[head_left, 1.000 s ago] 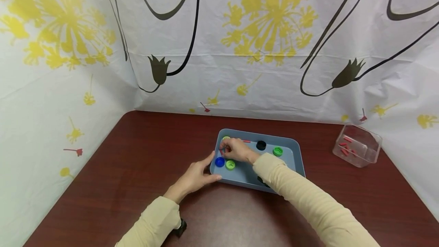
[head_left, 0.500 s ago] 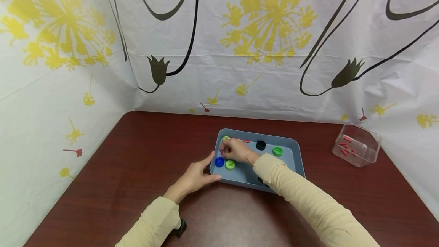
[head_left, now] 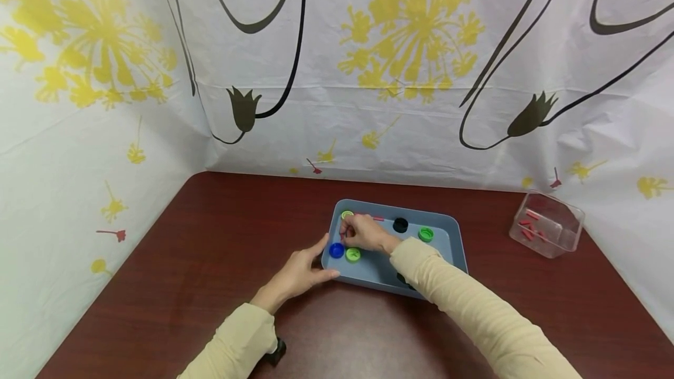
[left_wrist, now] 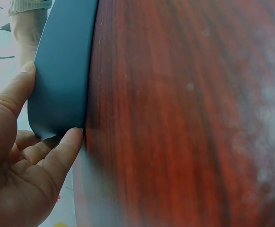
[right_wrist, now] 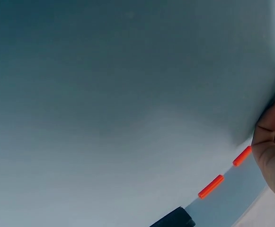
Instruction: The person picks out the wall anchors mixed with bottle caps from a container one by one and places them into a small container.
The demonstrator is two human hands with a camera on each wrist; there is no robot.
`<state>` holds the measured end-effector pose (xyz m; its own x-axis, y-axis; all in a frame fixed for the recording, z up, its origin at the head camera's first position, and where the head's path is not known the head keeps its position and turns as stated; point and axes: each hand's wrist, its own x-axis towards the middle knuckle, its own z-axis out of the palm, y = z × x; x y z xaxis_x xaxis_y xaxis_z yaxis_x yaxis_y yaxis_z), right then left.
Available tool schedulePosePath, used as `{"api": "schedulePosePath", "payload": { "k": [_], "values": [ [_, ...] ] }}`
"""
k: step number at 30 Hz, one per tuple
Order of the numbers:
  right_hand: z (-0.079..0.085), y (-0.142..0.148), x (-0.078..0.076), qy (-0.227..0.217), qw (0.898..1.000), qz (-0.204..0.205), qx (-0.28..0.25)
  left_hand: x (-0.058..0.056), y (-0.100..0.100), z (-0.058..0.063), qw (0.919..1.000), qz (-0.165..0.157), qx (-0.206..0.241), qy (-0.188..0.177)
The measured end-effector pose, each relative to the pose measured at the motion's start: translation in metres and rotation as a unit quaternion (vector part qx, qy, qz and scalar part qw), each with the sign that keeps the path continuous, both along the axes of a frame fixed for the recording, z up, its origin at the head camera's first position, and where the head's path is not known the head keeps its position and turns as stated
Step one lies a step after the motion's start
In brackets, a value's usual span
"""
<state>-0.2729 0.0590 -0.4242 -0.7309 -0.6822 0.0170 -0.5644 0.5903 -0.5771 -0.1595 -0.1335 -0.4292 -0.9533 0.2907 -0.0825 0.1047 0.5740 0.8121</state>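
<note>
The blue-grey tray (head_left: 379,276) lies on the brown table. My left hand (head_left: 297,271) touches its near left corner, one fingertip on the left side and another on the near wall. In the left wrist view, my left hand (left_wrist: 21,165) spans the tray's outer corner (left_wrist: 61,85). Inside the tray, my right hand (head_left: 365,233) has curled fingers and pinches a small red stick (head_left: 342,238), mostly hidden. Close by are a blue cap (head_left: 336,250) and two light green caps (head_left: 353,255). More red sticks (right_wrist: 211,186) line the far wall in the right wrist view.
A black cap (head_left: 400,225) and a green cap (head_left: 425,234) sit farther right in the tray. Another dark piece is partly hidden by the right sleeve (head_left: 416,259). A clear box (head_left: 547,224) with several red sticks stands at the right. Patterned cloth (head_left: 295,151) hangs behind.
My right fingers have shifted very slightly toward the blue cap, with the red stick among them. My left hand stays at the tray corner.
</note>
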Motion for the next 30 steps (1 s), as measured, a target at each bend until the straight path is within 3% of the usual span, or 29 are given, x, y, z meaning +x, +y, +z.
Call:
{"api": "schedulePosePath", "payload": {
  "k": [19, 30],
  "values": [
    [0.022, 0.017, 0.006, -0.012, 0.999, -0.022, -0.036, 0.001, 0.0, 0.0, 0.9999, 0.001, 0.0, 0.012],
    [0.034, 0.049, 0.007, 0.0, 0.995, -0.052, -0.088, 0.001, 0.002, 0.0, 0.9999, 0.013, -0.004, 0.007]
  ]
}}
